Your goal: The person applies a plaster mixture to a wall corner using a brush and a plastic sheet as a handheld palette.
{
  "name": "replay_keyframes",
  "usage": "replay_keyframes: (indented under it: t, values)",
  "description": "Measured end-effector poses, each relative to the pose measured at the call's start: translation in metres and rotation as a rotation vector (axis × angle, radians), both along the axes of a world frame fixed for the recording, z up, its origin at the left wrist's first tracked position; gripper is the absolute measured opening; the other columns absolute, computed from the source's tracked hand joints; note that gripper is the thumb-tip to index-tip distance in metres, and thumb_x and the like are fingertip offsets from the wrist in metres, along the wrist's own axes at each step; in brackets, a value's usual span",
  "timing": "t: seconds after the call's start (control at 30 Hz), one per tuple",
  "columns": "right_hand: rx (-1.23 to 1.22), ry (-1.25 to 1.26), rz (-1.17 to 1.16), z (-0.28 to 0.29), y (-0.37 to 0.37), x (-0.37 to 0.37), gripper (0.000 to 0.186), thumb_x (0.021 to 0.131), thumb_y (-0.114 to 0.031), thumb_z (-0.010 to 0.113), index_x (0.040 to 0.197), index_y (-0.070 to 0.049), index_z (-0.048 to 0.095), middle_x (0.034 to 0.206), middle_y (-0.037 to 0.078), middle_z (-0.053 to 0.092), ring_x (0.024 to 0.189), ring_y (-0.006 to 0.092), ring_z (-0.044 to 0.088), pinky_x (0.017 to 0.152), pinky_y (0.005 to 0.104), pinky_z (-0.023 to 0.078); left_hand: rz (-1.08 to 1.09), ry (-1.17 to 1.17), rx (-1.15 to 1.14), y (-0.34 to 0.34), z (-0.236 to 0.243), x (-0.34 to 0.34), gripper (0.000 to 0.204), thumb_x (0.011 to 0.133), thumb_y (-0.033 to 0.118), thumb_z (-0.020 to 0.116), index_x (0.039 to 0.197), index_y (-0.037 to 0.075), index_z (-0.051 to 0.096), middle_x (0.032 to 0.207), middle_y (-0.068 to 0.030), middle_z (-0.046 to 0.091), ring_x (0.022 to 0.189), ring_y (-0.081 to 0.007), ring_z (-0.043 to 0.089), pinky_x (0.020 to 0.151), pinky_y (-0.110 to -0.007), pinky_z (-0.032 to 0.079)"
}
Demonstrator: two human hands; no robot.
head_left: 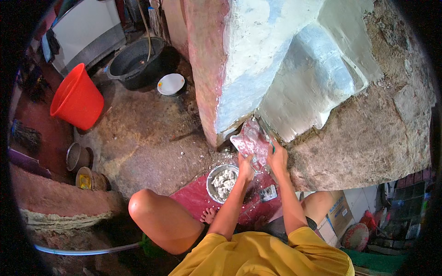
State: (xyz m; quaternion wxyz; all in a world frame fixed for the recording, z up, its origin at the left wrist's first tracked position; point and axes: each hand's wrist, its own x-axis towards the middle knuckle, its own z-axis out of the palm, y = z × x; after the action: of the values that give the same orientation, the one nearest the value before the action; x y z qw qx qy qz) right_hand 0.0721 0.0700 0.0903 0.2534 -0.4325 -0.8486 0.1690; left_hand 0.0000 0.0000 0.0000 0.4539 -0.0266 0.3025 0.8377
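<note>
My left hand (245,166) grips a flat pinkish board (248,145) smeared with white material, tilted at the foot of the plastered wall (304,92). Beside it, my right hand (277,161) is closed on a tool with a teal handle and a thin metal blade (263,129), whose tip is at the wall's lower corner along the board's edge. A metal bowl (211,185) holding lumpy white paste (223,181) sits just left of my left forearm, on a red floor patch (189,198). A small pale rectangular item (268,193) lies between my forearms.
A red bucket (76,99), dark tub (129,69), white lidded container (171,84), metal pot (76,156) and small bucket (90,179) stand at left. A pale pipe (87,250) crosses the lower left. Rough stonework (363,142) rises at right, with cardboard (340,213) below it.
</note>
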Motion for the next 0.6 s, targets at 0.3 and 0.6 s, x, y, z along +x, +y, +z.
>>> replay_keyframes:
  t: [0.3,0.6]
  values:
    - [-0.067,-0.022,-0.044,0.010,-0.025,0.011,0.039,0.079,-0.012,0.052,0.117,-0.014,0.053,0.063,0.026,0.053,0.058,0.0409,0.054,0.055,0.0455,0.042,0.001,0.001,-0.029,-0.015,0.004,-0.014,0.046,0.081,-0.003,0.041,0.124,0.011,0.033,0.116,-0.0090,0.046,0.102,-0.0247,0.049,0.082,-0.042,0.045]
    - [-0.104,0.021,-0.024,0.025,-0.043,0.040,0.038,0.079,-0.008,0.052,0.116,-0.013,0.054,0.064,0.026,0.050,0.049,0.0310,0.047,0.049,0.0363,0.039,-0.007,0.022,-0.019,-0.016,0.000,-0.012,0.046,0.081,-0.001,0.042,0.124,0.013,0.031,0.116,-0.0086,0.045,0.100,-0.0254,0.049,0.077,-0.043,0.047]
